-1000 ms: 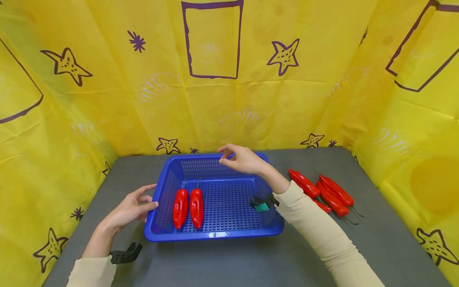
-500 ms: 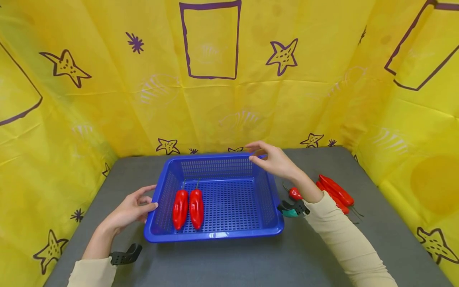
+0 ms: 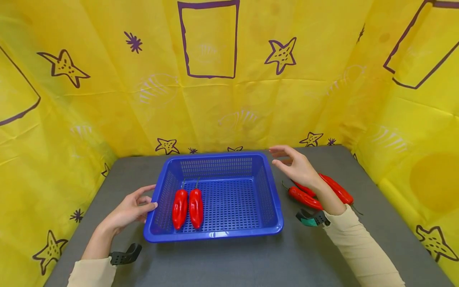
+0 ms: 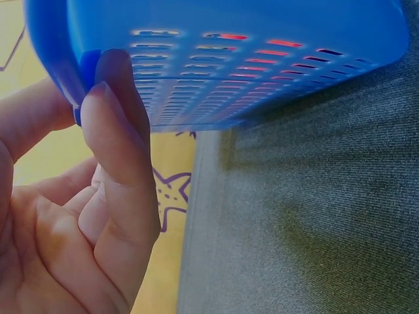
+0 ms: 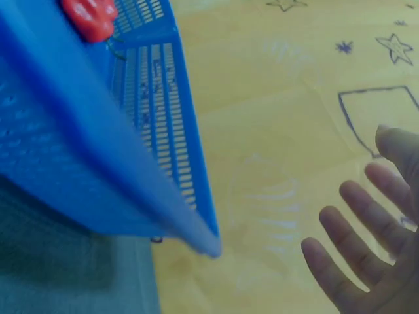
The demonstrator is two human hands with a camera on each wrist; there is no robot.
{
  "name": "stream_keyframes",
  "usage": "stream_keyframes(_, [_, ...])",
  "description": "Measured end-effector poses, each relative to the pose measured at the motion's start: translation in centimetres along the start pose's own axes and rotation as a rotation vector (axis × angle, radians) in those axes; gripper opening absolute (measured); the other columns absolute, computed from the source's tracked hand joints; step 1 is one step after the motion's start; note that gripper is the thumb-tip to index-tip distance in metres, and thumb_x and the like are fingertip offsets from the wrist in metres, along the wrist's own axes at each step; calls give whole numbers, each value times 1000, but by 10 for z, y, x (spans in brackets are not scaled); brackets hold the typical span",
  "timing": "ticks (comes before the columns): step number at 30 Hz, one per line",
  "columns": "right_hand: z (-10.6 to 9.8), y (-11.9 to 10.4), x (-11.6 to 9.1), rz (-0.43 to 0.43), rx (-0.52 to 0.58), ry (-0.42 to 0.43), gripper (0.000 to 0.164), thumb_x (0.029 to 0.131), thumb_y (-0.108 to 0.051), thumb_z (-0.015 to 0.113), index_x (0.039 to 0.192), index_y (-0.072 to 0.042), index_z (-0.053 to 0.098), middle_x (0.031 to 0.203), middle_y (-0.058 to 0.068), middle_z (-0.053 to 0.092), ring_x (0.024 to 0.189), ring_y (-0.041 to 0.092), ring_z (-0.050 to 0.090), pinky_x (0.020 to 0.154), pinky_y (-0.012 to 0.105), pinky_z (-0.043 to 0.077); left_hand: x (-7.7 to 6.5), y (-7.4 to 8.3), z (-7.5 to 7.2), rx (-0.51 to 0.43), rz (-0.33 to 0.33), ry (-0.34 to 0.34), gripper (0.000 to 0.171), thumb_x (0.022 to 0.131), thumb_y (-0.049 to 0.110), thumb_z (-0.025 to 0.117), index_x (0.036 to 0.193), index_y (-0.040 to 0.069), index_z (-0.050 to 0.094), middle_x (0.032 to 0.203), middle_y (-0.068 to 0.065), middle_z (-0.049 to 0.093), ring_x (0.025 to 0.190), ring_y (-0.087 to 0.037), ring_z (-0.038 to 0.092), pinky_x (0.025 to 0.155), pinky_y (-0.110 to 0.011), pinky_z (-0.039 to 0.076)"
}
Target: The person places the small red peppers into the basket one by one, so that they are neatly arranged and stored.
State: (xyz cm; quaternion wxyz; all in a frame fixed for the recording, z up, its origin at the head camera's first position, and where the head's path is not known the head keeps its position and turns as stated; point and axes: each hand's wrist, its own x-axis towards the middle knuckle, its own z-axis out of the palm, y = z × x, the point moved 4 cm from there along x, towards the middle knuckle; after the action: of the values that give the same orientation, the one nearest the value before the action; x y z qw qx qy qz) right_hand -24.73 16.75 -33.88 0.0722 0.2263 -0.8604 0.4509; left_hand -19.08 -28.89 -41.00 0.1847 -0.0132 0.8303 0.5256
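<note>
In the middle of the head view, a blue basket [image 3: 213, 235] stands on the grey worktop [image 3: 215, 265]. Inside it, toward its left side, two red peppers [image 3: 196, 209] lie next to each other, with their thin stems toward the top of the frame. The left hand [image 3: 130, 210], at the left of the frame, has its grip clamped on the basket's left rim, between thumb and fingers. The right hand [image 3: 299, 170] is at the right of the basket, apart from it; its grip holds nothing, and the thumb stands away from the bent fingers. Under and beside the right forearm [image 3: 329, 197], at the right of the frame, more red peppers [image 3: 305, 198] lie on the worktop; the arm covers a part of them, so I cannot tell their number surely. A yellow curtain [image 3: 211, 101] with dark star drawings fills the upper frame.
</note>
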Motion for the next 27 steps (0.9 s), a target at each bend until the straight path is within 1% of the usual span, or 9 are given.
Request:
stream_keyframes(2, [-2, 11, -5, -6, -5, 17, 40, 90, -20, 60, 128, -14, 50, 123, 3, 57, 109, 19, 56, 89, 34, 48, 0, 0, 0, -1, 1, 0, 74, 86, 21, 64, 144, 7, 19, 94, -17, 58, 72, -28, 64, 65, -41, 56])
stream_keyframes(7, [-11, 0, -21, 33, -1, 34, 40, 89, -8, 59, 128, -6, 49, 124, 14, 56, 110, 29, 55, 89, 43, 47, 1, 0, 0, 0, 3, 2, 75, 86, 22, 64, 144, 7, 19, 93, -18, 58, 71, -29, 64, 64, -40, 56])
stream_keyframes(9, [-14, -2, -27, 48, -8, 40, 41, 89, -6, 59, 128, -6, 49, 125, 15, 55, 111, 30, 55, 90, 38, 48, 1, -1, 0, 5, 3, 5, 75, 86, 22, 65, 144, 7, 19, 93, -18, 58, 70, -28, 64, 64, -40, 56])
stream_keyframes(10, [-15, 1, -30, 52, -14, 41, 42, 89, -7, 59, 129, -8, 49, 125, 14, 55, 111, 30, 55, 90, 32, 48, 1, -1, -1, 6, 3, 7, 75, 86, 22, 65, 144, 7, 20, 93, -18, 58, 70, -29, 64, 64, -40, 56])
stream_keyframes(14, [-20, 24, -40, 51, -37, 52, 44, 89, -11, 60, 131, -12, 48, 126, 10, 55, 110, 23, 55, 85, 10, 43, 1, -2, -1, 11, 2, 8, 76, 86, 23, 65, 144, 7, 19, 93, -17, 58, 70, -28, 64, 63, -39, 56])
stream_keyframes(18, [-23, 49, -50, 65, -72, 57, 45, 89, -17, 61, 132, -17, 48, 127, 5, 55, 108, 14, 55, 84, 8, 42, 1, -2, -1, 11, 5, 9, 75, 86, 23, 65, 144, 8, 20, 93, -18, 58, 70, -28, 63, 63, -39, 56])
stream_keyframes(21, [-23, 61, -58, 87, -103, 50, 48, 89, -19, 61, 134, -18, 45, 128, 7, 55, 110, 18, 55, 83, 6, 41, 1, -2, -1, 9, 7, 9, 75, 86, 22, 65, 144, 8, 20, 93, -18, 57, 70, -28, 63, 63, -39, 56])
stream_keyframes(24, [-20, 70, -65, 97, -116, 45, 52, 87, -16, 63, 136, -15, 44, 128, 10, 54, 110, 26, 55, 84, 11, 45, 1, -2, -1, 7, 7, 7, 74, 86, 22, 64, 144, 8, 20, 93, -18, 57, 71, -28, 63, 63, -39, 56])
stream_keyframes(27, [-16, 78, -71, 90, -131, 38, 55, 85, -12, 65, 136, -12, 43, 127, 13, 55, 109, 29, 55, 85, 29, 51, 1, -2, 0, 7, 8, 6, 74, 86, 22, 64, 144, 7, 20, 93, -18, 58, 70, -28, 63, 63, -39, 56])
